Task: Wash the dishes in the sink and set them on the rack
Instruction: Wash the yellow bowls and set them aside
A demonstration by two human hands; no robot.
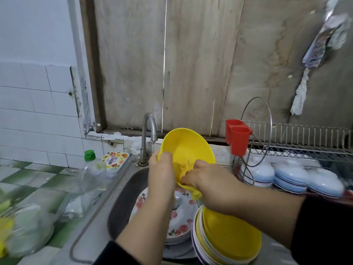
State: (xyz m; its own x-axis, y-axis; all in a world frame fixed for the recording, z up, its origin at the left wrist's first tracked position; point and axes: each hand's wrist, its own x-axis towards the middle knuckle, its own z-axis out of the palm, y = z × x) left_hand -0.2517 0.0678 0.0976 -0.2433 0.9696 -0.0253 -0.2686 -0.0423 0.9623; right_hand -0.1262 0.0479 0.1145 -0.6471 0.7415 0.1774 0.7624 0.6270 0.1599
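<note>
Head view: smooth round yellow plastic bowl [188, 148] tilted above steel sink [122, 197], rim clasped by left grip [161, 169]; soft crumpled yellow cloth [184, 170] pinched inside by right grip [206, 178]. Below both, floral plates [180, 217]; right, wire rack [305, 142].

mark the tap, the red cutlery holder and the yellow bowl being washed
tap [149, 124]: head view, on the curved spout.
red cutlery holder [238, 141]: head view, on its front wall.
yellow bowl [188, 145]: head view, on its inner wall.

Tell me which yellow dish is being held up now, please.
The yellow bowl below the faucet, gripped by the left hand. The other yellow dish lies on the stack at the sink's right.
</note>
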